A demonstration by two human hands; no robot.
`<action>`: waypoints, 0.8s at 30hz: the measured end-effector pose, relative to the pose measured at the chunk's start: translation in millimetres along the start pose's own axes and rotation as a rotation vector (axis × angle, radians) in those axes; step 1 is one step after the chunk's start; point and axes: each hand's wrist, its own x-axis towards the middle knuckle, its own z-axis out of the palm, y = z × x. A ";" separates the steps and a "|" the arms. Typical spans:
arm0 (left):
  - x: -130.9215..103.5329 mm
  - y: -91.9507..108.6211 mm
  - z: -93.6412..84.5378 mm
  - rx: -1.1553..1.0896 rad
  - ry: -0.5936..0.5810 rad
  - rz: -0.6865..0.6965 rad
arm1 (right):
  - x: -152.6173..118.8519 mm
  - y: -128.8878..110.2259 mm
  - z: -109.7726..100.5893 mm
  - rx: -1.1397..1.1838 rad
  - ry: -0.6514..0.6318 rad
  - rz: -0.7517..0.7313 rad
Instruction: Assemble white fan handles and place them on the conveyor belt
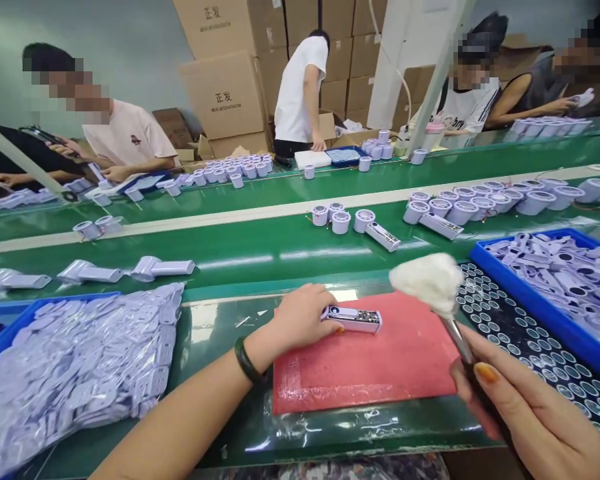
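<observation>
My left hand (307, 317) is closed around the left end of a small lilac device (355, 319), whose dark circuit strip faces up. The device lies on a red mat (365, 367) at the front of the green bench. In my right hand (520, 400) is the dark handle of a metal tool (457, 340). A lump of white paste (430, 280) covers the tool's tip, raised above the mat's right part, to the right of the device and apart from it.
A bag of lilac parts (95, 360) lies at the left. Round dark discs (535, 333) and a blue tray (555, 307) of parts sit right. Lilac housings (463, 212) stand on the belt (240, 233). Several people work beyond it.
</observation>
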 end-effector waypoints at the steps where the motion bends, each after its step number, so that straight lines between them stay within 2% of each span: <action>1: -0.1 0.2 0.3 0.001 0.002 0.003 | 3.1 -2.0 4.8 -0.003 -0.027 -0.049; 6: 0.3 0.0 1.2 -0.003 0.005 0.017 | 14.2 -2.5 15.5 -0.192 -0.275 -0.162; 7: 0.7 -0.2 1.2 -0.005 0.001 0.017 | 15.2 -3.5 14.4 -0.216 -0.263 -0.166; 10: 2.0 -0.8 1.4 -0.021 -0.002 0.009 | 15.4 -6.1 10.0 -0.227 -0.076 -0.149; 11: 2.1 -1.0 1.7 -0.024 0.000 0.005 | 14.6 -5.6 9.6 -0.224 -0.055 -0.143; 12: 2.1 -1.1 2.2 -0.025 0.001 0.006 | 13.6 -4.1 10.1 -0.226 -0.070 -0.143; 16: -0.9 0.2 3.4 -0.021 0.012 0.022 | 12.4 6.8 13.2 -0.293 -0.297 -0.146; 17: -2.0 1.0 3.2 -0.020 0.014 0.017 | 13.5 8.9 12.0 -0.309 -0.292 -0.140; 20: -4.3 3.7 1.3 -0.014 0.018 -0.014 | 18.9 11.5 1.3 -0.285 -0.148 -0.136; 24: -4.1 5.9 -2.8 -0.008 0.010 -0.012 | 21.4 17.3 -23.5 -0.166 -0.029 -0.034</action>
